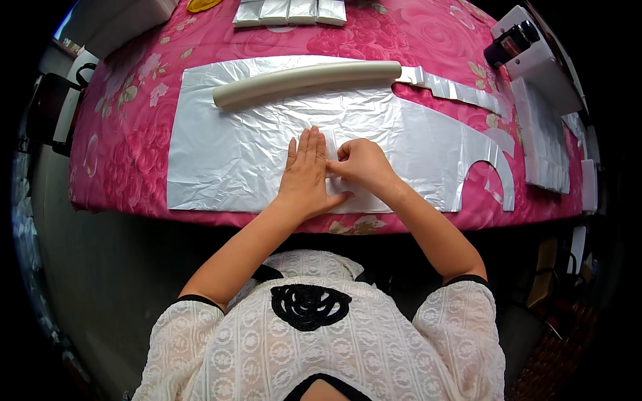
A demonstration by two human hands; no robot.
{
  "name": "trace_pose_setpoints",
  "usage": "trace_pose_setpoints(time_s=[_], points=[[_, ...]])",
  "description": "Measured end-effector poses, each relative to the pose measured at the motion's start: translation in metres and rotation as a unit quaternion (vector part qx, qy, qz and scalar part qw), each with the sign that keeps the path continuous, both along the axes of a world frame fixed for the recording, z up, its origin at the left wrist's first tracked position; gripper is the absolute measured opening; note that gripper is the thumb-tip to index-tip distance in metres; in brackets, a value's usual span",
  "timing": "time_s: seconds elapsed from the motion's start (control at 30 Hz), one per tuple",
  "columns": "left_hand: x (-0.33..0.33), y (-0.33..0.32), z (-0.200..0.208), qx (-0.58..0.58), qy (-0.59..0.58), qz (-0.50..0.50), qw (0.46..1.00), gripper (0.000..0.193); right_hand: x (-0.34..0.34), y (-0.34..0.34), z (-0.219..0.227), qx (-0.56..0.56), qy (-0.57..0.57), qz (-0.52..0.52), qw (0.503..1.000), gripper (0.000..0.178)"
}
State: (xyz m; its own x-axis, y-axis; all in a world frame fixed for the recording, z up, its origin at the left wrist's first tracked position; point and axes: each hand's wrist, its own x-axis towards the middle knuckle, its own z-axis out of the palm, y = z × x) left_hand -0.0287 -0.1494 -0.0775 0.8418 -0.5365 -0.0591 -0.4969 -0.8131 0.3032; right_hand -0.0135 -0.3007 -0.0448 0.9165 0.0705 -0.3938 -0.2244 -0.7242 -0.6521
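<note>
A thin, silvery-white plastic apron (221, 164) lies spread and wrinkled across the table in front of me. Its curved cut-out and loop point to the right. My left hand (304, 172) presses flat on the middle of it, fingers stretched out and thumb spread toward the right. Just beside those fingers, my right hand (364, 164) is curled, with thumb and fingertips pinching the plastic; exactly which fold they hold is hidden. Beyond both hands, a long, slightly bent beige tube (307, 81) rests across the far part of the apron.
A pink flowered cloth (127, 157) covers the table. Folded silvery packets (289, 12) lie at the far edge. On the right are a stack of clear-white plastic pieces (540, 137), a dark jar (511, 44) and a white box (548, 77). A pale bin (127, 27) stands far left.
</note>
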Motion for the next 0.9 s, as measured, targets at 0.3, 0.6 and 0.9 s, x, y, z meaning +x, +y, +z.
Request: trace_pose_setpoints(time_s=[0.3,0.6,0.9], points=[[-0.001,0.011,-0.02,-0.075,-0.11,-0.021,0.991,0.107,-0.004,-0.001,0.011,-0.268,-0.066,0.106,0.955,0.012],[-0.058,0.076,-0.007,-0.482,0.31,0.065,0.817,0.019,0.01,0.035,-0.04,-0.11,-0.372,0.197,0.9,0.046],[-0.101,0.114,-0.011,-0.492,0.556,0.337,0.579,0.031,-0.067,0.087,-0.042,-0.008,-0.262,0.187,0.947,0.066]])
